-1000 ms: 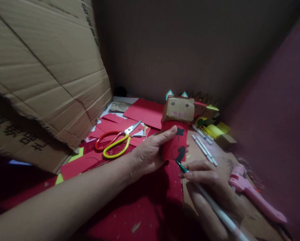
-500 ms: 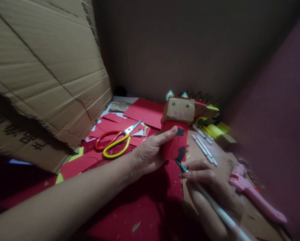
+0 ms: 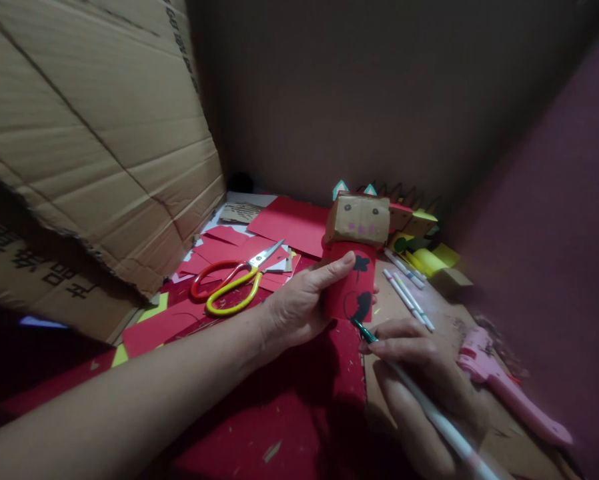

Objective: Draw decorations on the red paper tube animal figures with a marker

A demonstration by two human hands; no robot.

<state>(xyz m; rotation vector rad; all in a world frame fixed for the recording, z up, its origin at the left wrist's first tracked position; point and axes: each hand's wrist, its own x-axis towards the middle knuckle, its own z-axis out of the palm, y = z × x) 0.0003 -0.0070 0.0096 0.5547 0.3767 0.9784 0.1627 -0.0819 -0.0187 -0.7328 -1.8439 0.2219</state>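
My left hand (image 3: 309,300) is closed around the red body of a cardboard figure (image 3: 362,223), thumb along its front. The figure has a brown box head with drawn eyes, pink dots and two pale pointed ears. On the red part sit a dark clover shape and, lower down, a round outline partly filled in dark. A white marker pen (image 3: 419,397) with a green tip end is pinched in my right hand (image 3: 424,380). Its tip meets the lower edge of the red part, by the round outline; whether it touches I cannot tell.
Scissors (image 3: 232,285) with red and yellow handles lie left on red paper sheets (image 3: 289,223). Several marker pens (image 3: 407,297) rest right of the figure, near yellow paper (image 3: 432,260). A pink glue gun (image 3: 509,387) lies far right. A big cardboard panel (image 3: 99,133) stands at left.
The pen tip has shifted very slightly along the bottom of the round outline. My left hand and the figure stay almost where they were.
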